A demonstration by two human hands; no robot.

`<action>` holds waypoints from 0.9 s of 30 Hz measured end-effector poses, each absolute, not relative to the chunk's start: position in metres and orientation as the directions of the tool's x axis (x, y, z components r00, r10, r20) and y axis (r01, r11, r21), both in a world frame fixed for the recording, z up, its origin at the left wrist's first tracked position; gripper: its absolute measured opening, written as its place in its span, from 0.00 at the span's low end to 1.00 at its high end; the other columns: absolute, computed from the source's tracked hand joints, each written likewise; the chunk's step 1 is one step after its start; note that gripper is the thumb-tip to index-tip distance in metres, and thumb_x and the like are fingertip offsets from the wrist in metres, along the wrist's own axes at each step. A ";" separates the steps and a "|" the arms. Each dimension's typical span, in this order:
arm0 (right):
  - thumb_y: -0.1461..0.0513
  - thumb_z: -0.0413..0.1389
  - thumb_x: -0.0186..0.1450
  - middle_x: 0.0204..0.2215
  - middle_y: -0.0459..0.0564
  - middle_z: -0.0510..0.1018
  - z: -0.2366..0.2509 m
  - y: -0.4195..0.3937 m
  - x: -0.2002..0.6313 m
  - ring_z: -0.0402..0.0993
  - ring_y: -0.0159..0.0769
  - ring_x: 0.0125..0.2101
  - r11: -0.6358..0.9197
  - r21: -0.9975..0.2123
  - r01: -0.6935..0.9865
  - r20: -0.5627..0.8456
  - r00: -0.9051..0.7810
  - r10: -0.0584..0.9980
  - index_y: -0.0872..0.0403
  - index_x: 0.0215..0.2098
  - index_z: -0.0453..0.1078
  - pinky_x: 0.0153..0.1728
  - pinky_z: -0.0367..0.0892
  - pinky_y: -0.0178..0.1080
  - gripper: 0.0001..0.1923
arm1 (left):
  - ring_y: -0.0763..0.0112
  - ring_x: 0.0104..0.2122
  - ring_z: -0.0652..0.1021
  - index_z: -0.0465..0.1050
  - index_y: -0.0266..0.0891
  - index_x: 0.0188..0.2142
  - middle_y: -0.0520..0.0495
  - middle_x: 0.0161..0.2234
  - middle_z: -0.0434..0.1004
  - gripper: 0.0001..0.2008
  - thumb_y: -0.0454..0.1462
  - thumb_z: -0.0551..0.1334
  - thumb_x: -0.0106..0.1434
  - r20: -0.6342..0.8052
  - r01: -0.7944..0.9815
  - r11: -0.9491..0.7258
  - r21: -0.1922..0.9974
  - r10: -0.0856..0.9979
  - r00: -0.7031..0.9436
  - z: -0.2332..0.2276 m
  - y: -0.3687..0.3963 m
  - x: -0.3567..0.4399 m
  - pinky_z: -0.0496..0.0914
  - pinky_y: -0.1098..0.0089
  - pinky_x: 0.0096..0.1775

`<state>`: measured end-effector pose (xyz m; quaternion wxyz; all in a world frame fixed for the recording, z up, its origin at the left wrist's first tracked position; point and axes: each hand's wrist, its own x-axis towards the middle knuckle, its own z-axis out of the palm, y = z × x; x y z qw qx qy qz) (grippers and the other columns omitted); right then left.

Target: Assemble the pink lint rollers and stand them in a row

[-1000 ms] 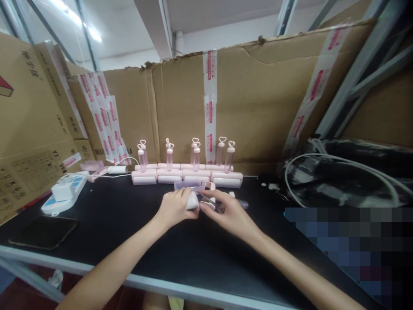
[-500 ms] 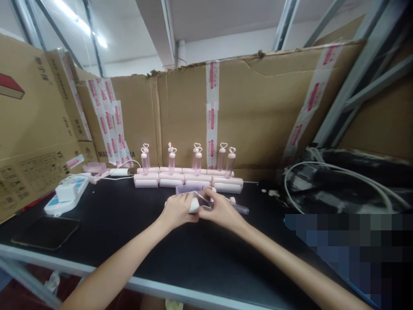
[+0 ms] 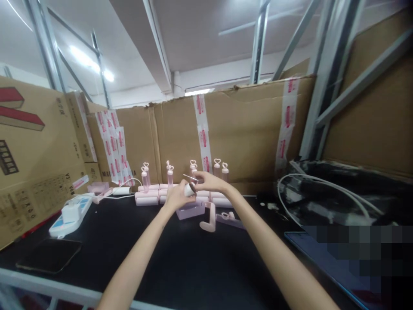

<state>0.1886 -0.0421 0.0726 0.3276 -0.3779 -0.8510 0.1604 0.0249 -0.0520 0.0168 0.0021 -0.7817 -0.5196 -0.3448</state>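
Head view: just below the frame's centre, the left hand (image 3: pixel 176 198) has its fingers curled around a white cylinder (image 3: pixel 189 190); the right hand (image 3: pixel 210 182), beside it, pinches a thin metal tool (image 3: pixel 190 177). Lower down lie a lilac tray (image 3: pixel 191 212) and a pink bracket (image 3: pixel 212 218); pink-and-white units (image 3: pixel 146 201) line up left of centre, a dark phone (image 3: pixel 50 255) lower left.

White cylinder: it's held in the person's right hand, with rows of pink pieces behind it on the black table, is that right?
Not quite: the head view shows the left hand holding the white cylinder. The rows of pink pieces are indeed behind it on the black table.
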 end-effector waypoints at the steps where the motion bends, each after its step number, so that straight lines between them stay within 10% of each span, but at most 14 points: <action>1: 0.62 0.55 0.49 0.25 0.43 0.71 0.073 -0.040 0.192 0.67 0.32 0.28 0.669 -0.530 0.520 0.446 -0.500 0.742 0.56 0.27 0.66 0.31 0.62 0.34 0.07 | 0.58 0.34 0.77 0.64 0.43 0.38 0.49 0.31 0.75 0.18 0.44 0.64 0.49 0.556 0.792 -0.453 0.410 0.812 0.177 0.014 -0.049 0.027 0.64 0.69 0.34; 8: 0.60 0.53 0.57 0.23 0.43 0.69 0.058 -0.029 0.197 0.65 0.29 0.22 0.592 -0.648 0.479 0.514 -0.298 0.804 0.58 0.43 0.63 0.25 0.64 0.35 0.16 | 0.65 0.36 0.76 0.61 0.41 0.40 0.48 0.34 0.73 0.17 0.39 0.62 0.51 0.561 0.474 -0.445 0.760 0.817 -0.133 -0.009 -0.042 0.013 0.67 0.67 0.38; 17: 0.61 0.58 0.54 0.36 0.52 0.75 0.090 -0.060 0.194 0.73 0.33 0.32 0.621 -0.705 0.342 0.603 -0.172 0.779 0.56 0.35 0.71 0.33 0.70 0.37 0.11 | 0.71 0.40 0.74 0.56 0.40 0.44 0.47 0.41 0.71 0.19 0.38 0.61 0.54 0.588 0.253 -0.550 0.796 0.801 -0.108 -0.009 -0.046 0.015 0.67 0.69 0.43; 27: 0.56 0.59 0.55 0.24 0.48 0.73 0.105 -0.078 0.192 0.71 0.32 0.25 0.692 -0.692 0.207 0.701 -0.039 0.712 0.58 0.31 0.68 0.31 0.68 0.39 0.13 | 0.69 0.39 0.74 0.59 0.39 0.41 0.46 0.40 0.70 0.22 0.40 0.66 0.50 0.589 -0.041 -0.588 0.808 0.808 0.001 -0.030 -0.034 0.027 0.68 0.70 0.41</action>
